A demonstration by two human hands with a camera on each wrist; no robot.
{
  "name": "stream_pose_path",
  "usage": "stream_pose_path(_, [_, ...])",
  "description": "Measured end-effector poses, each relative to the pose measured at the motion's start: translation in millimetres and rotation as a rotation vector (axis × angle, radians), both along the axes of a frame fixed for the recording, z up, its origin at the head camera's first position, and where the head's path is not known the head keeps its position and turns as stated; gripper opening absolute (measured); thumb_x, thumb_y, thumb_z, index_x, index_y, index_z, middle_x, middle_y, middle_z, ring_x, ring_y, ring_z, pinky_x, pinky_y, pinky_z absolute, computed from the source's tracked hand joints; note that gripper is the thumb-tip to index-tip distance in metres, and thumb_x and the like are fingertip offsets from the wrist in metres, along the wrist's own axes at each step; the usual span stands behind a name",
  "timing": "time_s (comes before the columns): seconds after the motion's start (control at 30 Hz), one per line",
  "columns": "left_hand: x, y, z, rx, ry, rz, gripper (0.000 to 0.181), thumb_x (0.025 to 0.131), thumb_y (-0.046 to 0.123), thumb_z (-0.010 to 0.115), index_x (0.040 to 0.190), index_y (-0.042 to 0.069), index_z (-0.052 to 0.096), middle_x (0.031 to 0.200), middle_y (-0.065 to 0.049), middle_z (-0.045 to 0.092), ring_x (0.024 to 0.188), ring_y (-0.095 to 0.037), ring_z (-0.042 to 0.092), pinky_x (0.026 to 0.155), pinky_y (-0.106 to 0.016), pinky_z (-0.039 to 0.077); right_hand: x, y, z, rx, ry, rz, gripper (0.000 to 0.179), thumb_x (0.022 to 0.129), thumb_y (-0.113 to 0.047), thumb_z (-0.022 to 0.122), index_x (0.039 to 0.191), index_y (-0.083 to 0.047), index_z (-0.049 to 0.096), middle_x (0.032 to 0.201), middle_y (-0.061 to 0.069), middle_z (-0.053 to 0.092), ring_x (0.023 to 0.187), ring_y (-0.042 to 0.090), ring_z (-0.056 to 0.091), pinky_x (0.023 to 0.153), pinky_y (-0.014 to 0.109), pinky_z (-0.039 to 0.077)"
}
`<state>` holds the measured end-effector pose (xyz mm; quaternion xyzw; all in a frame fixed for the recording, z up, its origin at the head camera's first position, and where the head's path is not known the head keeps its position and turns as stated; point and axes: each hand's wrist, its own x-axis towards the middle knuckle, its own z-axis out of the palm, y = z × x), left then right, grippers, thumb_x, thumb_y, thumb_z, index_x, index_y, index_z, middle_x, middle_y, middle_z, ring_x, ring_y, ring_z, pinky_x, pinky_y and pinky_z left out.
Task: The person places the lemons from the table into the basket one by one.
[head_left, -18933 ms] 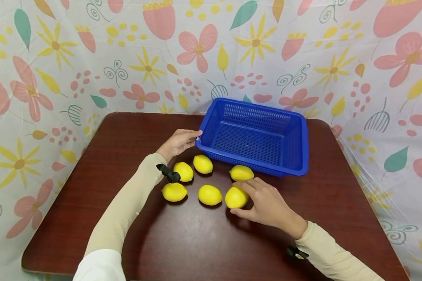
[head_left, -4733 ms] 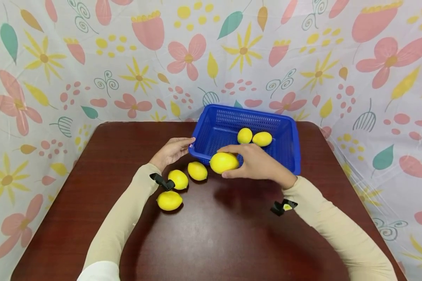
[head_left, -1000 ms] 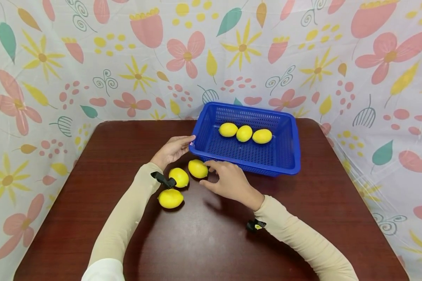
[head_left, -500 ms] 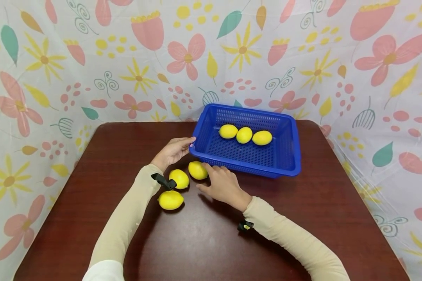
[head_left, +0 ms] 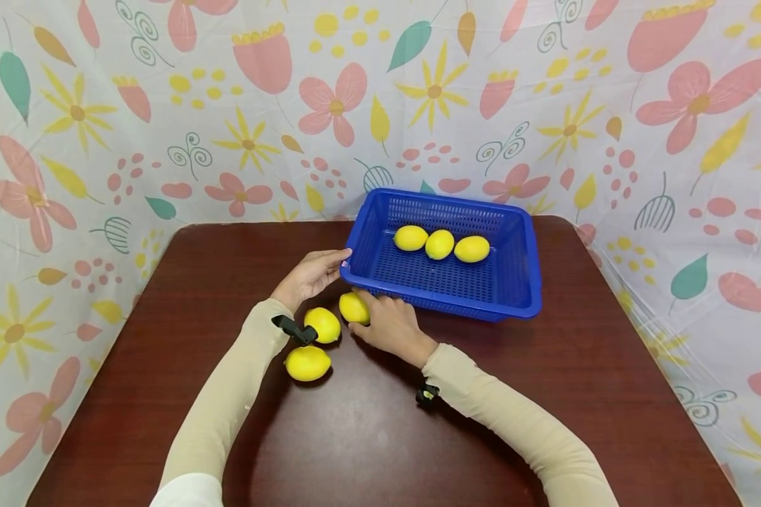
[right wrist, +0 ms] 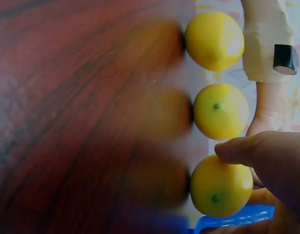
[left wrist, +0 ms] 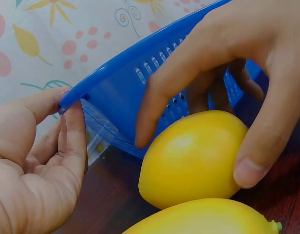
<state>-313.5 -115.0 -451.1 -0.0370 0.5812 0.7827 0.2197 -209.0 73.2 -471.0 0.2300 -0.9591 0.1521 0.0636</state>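
Note:
My left hand (head_left: 308, 277) pinches the left rim of a blue plastic basket (head_left: 440, 295) between thumb and fingers. Just in front of that rim, my right hand (head_left: 390, 326) reaches round a yellow lemon (head_left: 351, 308) on the table. In the left wrist view the fingers curve over this lemon (left wrist: 191, 156), with the thumb tip against its side. The right wrist view shows the thumb on top of the lemon (right wrist: 221, 187). Two more lemons sit beside my left wrist: one lemon (head_left: 323, 324) close by, another lemon (head_left: 307, 363) nearer me.
Inside the basket, three lemons lie in a row: a left lemon (head_left: 410, 238), a middle lemon (head_left: 440, 244) and a right lemon (head_left: 472, 248). The dark wooden table (head_left: 368, 451) meets a flower-printed curtain (head_left: 228, 105) at the back and sides.
Since the earliest frame, three lemons have moved from the table into the basket. Over the last second my right hand has slid left and closed round another lemon. My left hand stays on the rim.

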Motion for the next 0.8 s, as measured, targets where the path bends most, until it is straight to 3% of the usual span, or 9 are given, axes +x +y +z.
stream_pose_path(0.17, [-0.9, -0.3, -0.2, 0.001, -0.001, -0.008, 0.014, 0.102, 0.017, 0.065, 0.099, 0.004, 0.071, 0.085, -0.001, 0.069, 0.075, -0.007, 0.063, 0.073, -0.017, 0.056, -3.9, -3, -5.0, 0.003, 0.005, 0.006, 0.068, 0.088, -0.05, 0.077, 0.145, -0.02, 0.055, 0.087, 0.008, 0.07, 0.057, 0.021, 0.059, 0.047, 0.036, 0.05])
stream_pose_path(0.33, [-0.4, -0.5, 1.4, -0.005, -0.001, -0.005, 0.014, 0.102, 0.017, 0.066, 0.098, 0.004, 0.071, 0.084, -0.001, 0.069, 0.074, -0.007, 0.062, 0.072, -0.017, 0.056, -3.5, -3, -7.5, -0.011, 0.062, 0.019, 0.066, 0.087, -0.047, 0.079, 0.141, -0.016, 0.058, 0.085, 0.006, 0.069, 0.059, 0.02, 0.06, 0.05, 0.036, 0.053])
stream_pose_path(0.53, [0.3, -0.4, 2.7, -0.014, 0.005, 0.0, 0.015, 0.101, 0.019, 0.067, 0.096, 0.006, 0.072, 0.082, 0.0, 0.069, 0.073, -0.007, 0.062, 0.073, -0.016, 0.056, 6.1, 4, -4.0, -0.069, 0.109, 0.043, 0.062, 0.087, -0.043, 0.08, 0.139, -0.016, 0.059, 0.09, 0.005, 0.07, 0.068, 0.02, 0.063, 0.054, 0.036, 0.054])
stream_pose_path(0.8, [0.0, -1.2, 1.5, -0.023, 0.003, 0.005, 0.014, 0.101, 0.018, 0.068, 0.094, 0.005, 0.072, 0.082, 0.0, 0.066, 0.074, -0.008, 0.061, 0.071, -0.017, 0.055, 19.8, 13, 6.7, -0.093, 0.099, 0.056, 0.064, 0.088, -0.048, 0.078, 0.141, -0.019, 0.058, 0.098, 0.004, 0.071, 0.077, 0.018, 0.065, 0.058, 0.033, 0.055])
